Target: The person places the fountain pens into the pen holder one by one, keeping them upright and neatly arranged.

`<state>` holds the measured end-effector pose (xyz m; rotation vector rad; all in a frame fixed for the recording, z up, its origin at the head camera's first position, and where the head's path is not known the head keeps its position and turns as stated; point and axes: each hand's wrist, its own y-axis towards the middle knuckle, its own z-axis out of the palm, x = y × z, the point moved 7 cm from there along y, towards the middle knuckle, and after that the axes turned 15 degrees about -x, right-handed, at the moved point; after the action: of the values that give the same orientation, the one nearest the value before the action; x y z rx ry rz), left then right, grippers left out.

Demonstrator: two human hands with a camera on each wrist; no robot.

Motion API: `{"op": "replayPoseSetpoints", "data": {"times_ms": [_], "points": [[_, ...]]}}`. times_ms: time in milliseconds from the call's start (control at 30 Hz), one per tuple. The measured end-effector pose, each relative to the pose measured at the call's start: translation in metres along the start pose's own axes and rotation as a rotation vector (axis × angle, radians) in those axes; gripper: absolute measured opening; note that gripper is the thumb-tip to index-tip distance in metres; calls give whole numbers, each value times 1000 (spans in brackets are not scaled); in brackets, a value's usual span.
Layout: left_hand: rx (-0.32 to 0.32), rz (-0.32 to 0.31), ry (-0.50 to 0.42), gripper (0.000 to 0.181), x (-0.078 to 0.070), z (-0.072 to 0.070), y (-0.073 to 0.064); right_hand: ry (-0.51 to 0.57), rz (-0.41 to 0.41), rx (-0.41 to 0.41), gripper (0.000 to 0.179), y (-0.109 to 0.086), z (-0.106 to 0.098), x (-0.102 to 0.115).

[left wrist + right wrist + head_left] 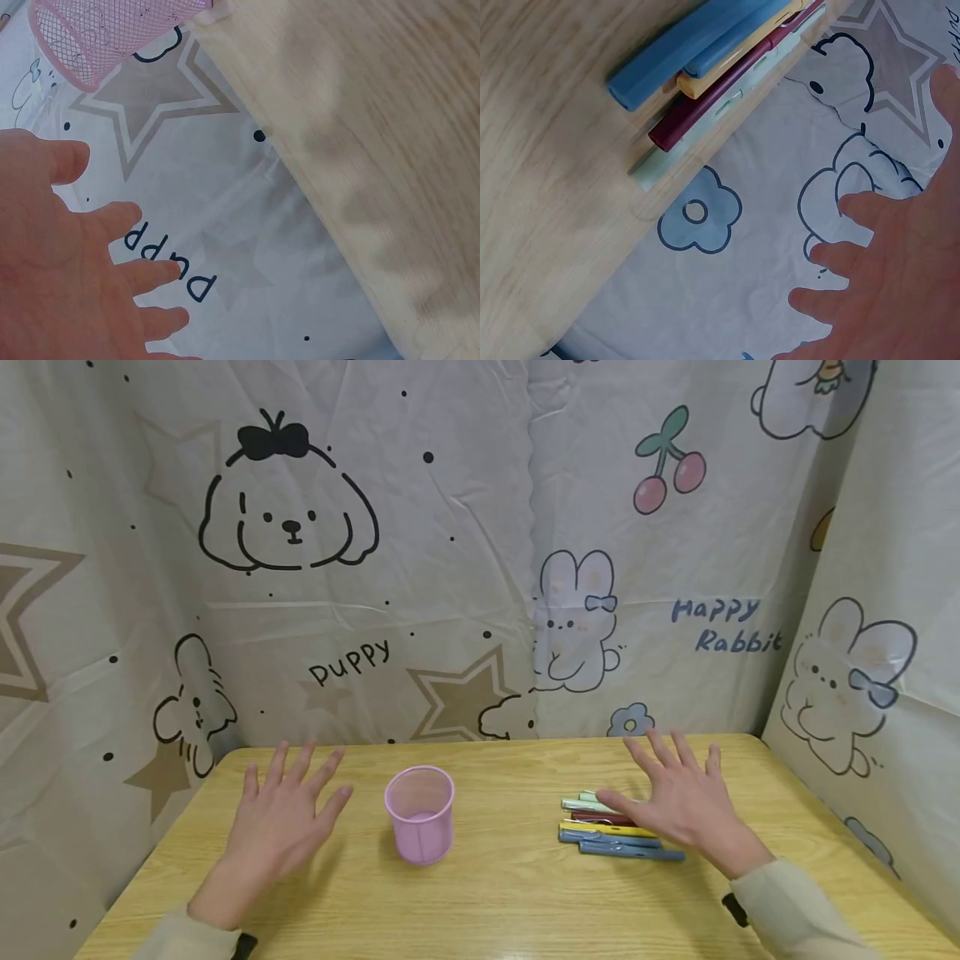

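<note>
Pink mesh cup (423, 841), lower centre of head view; pens (609, 830) packed side by side, lower right. Left hand (280, 817) and right hand (684, 803) spread wide, holding nothing. Best grip, likely: pinch one pen mid-length, clear of neighbours.

Black "Puppy" lettering (350, 662) on pale curtain (465, 410), left of centre, head view; blue "Happy Rabbit" (727, 627) also on curtain, right; "Pupp" upside down, low, left wrist view; cut-off letters (952, 16), upper right, right wrist view
</note>
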<state>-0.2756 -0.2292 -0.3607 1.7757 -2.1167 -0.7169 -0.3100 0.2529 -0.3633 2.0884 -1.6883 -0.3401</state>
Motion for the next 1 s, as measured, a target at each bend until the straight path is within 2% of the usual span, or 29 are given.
{"op": "replayPoseSetpoints", "data": {"times_ms": [700, 1000], "points": [[-27, 36, -16, 65, -7, -6, -18, 9, -43, -62, 104, -15, -4, 4], [-30, 35, -51, 67, -13, -9, -23, 19, -72, -119, 99, -25, -6, 2]]}}
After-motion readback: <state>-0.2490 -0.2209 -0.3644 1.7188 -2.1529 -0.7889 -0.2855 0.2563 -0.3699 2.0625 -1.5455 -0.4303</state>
